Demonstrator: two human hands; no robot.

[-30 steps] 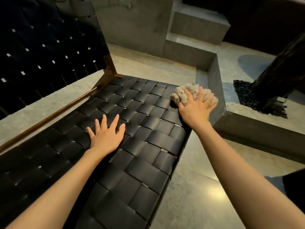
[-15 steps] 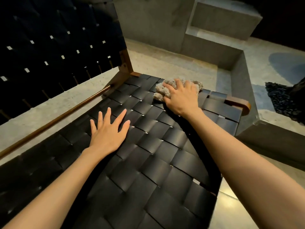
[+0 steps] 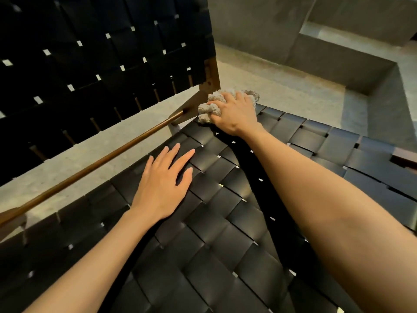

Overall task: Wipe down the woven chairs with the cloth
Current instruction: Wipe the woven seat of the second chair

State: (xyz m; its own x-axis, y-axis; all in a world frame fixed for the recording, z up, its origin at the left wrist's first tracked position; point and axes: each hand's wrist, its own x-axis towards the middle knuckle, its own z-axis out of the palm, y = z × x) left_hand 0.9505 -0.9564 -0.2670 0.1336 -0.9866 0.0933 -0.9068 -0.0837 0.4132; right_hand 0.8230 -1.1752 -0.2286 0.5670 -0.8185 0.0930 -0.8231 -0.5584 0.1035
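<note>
A chair with a black woven leather seat [image 3: 225,222] and wooden frame fills the lower view. Its black woven backrest [image 3: 101,64] rises at the upper left. My right hand [image 3: 234,114] grips a crumpled grey cloth [image 3: 208,109] and presses it on the seat's far corner, beside the backrest's wooden post [image 3: 212,75]. Fingers curl into the cloth, which bulges out to the left of them. My left hand [image 3: 162,184] lies flat on the seat with straight fingers, nearer to me and left of the right forearm.
A wooden rail [image 3: 101,159] runs along the seat's left side below the backrest. A wooden frame corner [image 3: 404,157] shows at the seat's right edge. Grey concrete floor [image 3: 282,86] and stepped concrete blocks [image 3: 338,57] lie beyond the chair.
My right hand has slid the cloth leftward across the seat's far edge, from its right corner to the corner by the backrest post. The left hand stays flat on the seat.
</note>
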